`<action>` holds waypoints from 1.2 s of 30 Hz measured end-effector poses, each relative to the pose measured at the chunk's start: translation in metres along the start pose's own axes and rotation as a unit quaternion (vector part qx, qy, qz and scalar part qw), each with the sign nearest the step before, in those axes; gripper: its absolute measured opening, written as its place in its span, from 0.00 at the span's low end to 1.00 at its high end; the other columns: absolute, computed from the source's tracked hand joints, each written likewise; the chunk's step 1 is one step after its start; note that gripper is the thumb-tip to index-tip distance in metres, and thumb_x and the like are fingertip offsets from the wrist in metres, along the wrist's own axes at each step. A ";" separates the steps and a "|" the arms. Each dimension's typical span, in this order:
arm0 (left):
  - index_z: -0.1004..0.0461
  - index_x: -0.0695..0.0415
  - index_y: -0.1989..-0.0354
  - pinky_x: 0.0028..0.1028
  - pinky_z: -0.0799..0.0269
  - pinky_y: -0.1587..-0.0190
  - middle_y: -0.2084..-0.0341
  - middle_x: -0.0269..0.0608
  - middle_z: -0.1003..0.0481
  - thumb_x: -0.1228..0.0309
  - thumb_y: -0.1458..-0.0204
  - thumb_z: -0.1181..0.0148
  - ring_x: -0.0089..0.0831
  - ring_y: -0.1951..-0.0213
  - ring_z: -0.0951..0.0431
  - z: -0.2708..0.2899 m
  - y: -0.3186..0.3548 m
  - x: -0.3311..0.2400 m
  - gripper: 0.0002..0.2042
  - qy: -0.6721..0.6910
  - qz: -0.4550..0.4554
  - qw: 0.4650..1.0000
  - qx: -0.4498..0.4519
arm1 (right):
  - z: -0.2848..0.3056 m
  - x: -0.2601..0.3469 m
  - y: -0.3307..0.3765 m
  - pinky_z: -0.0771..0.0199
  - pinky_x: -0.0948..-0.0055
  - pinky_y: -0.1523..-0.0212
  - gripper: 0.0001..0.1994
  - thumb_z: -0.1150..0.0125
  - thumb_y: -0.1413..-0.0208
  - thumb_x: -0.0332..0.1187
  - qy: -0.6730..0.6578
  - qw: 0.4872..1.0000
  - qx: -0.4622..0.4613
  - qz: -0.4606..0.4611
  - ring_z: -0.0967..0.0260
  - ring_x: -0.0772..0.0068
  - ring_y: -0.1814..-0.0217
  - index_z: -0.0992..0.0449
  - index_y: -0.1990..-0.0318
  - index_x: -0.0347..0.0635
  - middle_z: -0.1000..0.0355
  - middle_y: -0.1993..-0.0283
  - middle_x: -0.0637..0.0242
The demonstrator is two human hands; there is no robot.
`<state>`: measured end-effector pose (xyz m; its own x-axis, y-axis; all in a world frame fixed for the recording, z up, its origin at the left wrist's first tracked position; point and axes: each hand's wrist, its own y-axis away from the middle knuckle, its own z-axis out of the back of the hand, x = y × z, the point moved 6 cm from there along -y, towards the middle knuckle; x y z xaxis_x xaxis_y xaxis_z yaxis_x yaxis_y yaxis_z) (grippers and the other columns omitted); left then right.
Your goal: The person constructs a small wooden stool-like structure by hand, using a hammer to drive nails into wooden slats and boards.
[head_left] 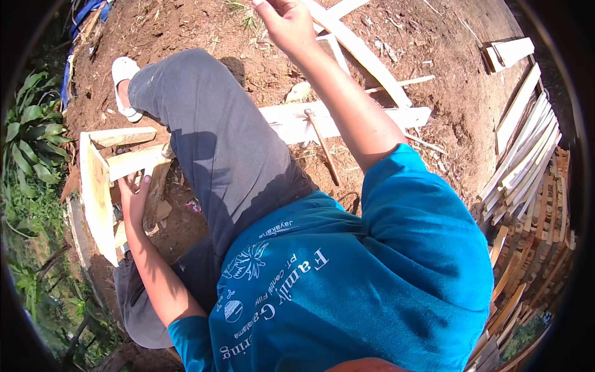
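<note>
To the left, a frame of pale boards [97,186] stands beside my bent leg. My left hand [132,191] grips the lower edge of its crosspiece [133,162], thumb and fingers apart along the wood. At the upper edge of the picture is my right hand [288,23], at the end of a stretched arm. Its thumb shows, but the other fingers are mostly cut off, so what it holds, if anything, is hidden. Below that arm, a hammer [321,146] with a wooden handle rests against a pale plank [396,116], its head on the plank.
Long pale strips of wood [365,53] lie crossed on the brown soil beyond the plank. Stacked slats [524,158] fill the right side, with more piled timber [536,248] below. Leafy plants [34,133] and a blue sheet [77,31] border the left.
</note>
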<state>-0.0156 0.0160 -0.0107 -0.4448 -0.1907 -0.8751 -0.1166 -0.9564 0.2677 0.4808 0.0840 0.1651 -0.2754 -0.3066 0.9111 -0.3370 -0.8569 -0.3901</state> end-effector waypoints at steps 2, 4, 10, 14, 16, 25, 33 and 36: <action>0.53 0.64 0.25 0.39 0.27 0.42 0.32 0.60 0.36 0.59 0.42 0.32 0.45 0.42 0.24 -0.003 0.004 -0.018 0.44 -0.015 0.022 1.000 0.003 | 0.115 -0.061 -0.021 0.27 0.64 0.39 0.19 0.37 0.37 0.43 0.320 0.941 -0.111 -0.011 0.23 0.62 0.42 0.20 0.45 0.40 0.20 0.46 0.56; 0.49 0.66 0.26 0.37 0.27 0.41 0.33 0.61 0.35 0.57 0.41 0.34 0.45 0.42 0.23 0.000 0.002 -0.026 0.43 -0.128 0.038 0.990 0.033 | 0.222 -0.135 -0.027 0.37 0.58 0.29 0.31 0.37 0.41 0.51 0.527 0.825 -0.111 -0.169 0.32 0.51 0.32 0.27 0.36 0.40 0.27 0.37 0.50; 0.34 0.68 0.33 0.35 0.26 0.45 0.45 0.58 0.22 0.61 0.39 0.35 0.39 0.47 0.19 0.025 0.061 -0.098 0.30 -0.257 0.103 0.952 0.128 | 0.266 -0.173 0.014 0.29 0.59 0.37 0.27 0.33 0.45 0.53 0.592 0.781 0.022 -0.195 0.26 0.57 0.38 0.22 0.39 0.55 0.26 0.39 0.59; 0.29 0.64 0.37 0.36 0.26 0.44 0.49 0.56 0.20 0.66 0.42 0.34 0.44 0.48 0.19 0.019 0.109 -0.194 0.25 -0.282 0.056 0.947 0.140 | 0.253 -0.133 0.000 0.24 0.61 0.43 0.21 0.34 0.40 0.43 0.506 0.848 0.020 -0.153 0.22 0.54 0.44 0.20 0.42 0.47 0.22 0.45 0.53; 0.29 0.63 0.38 0.38 0.28 0.42 0.48 0.57 0.22 0.68 0.44 0.33 0.49 0.46 0.20 0.016 0.123 -0.234 0.26 -0.336 -0.039 0.936 0.101 | 0.242 -0.104 -0.016 0.21 0.63 0.46 0.18 0.34 0.37 0.37 0.457 0.882 0.026 -0.114 0.20 0.56 0.48 0.21 0.41 0.46 0.19 0.50 0.52; 0.32 0.49 0.32 0.48 0.43 0.28 0.30 0.44 0.36 0.59 0.52 0.29 0.50 0.29 0.38 -0.028 0.145 -0.385 0.36 -0.484 -0.448 0.713 -0.238 | 0.017 0.159 -0.005 0.22 0.58 0.61 0.13 0.35 0.38 0.47 0.521 0.797 0.304 -0.019 0.20 0.60 0.63 0.18 0.54 0.52 0.18 0.64 0.61; 0.19 0.52 0.53 0.40 0.26 0.68 0.72 0.46 0.19 0.63 0.43 0.34 0.48 0.71 0.19 0.005 0.128 -0.325 0.12 -0.495 -0.313 0.796 -0.155 | -0.091 0.169 0.043 0.21 0.57 0.46 0.20 0.26 0.49 0.41 0.294 0.818 0.413 0.273 0.21 0.57 0.47 0.17 0.47 0.52 0.19 0.50 0.61; 0.18 0.51 0.54 0.40 0.26 0.70 0.72 0.47 0.19 0.64 0.42 0.35 0.48 0.72 0.19 0.035 0.145 -0.289 0.10 -0.493 -0.252 0.816 -0.167 | -0.090 0.167 0.047 0.29 0.54 0.33 0.38 0.20 0.57 0.43 0.354 0.804 0.322 0.353 0.31 0.51 0.33 0.26 0.34 0.57 0.27 0.36 0.59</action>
<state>0.0647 -0.0594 0.2949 -0.9328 0.3574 -0.0463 -0.3291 -0.8971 -0.2948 0.3382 0.0295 0.2874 -0.7135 -0.6935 0.0999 0.6016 -0.6795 -0.4200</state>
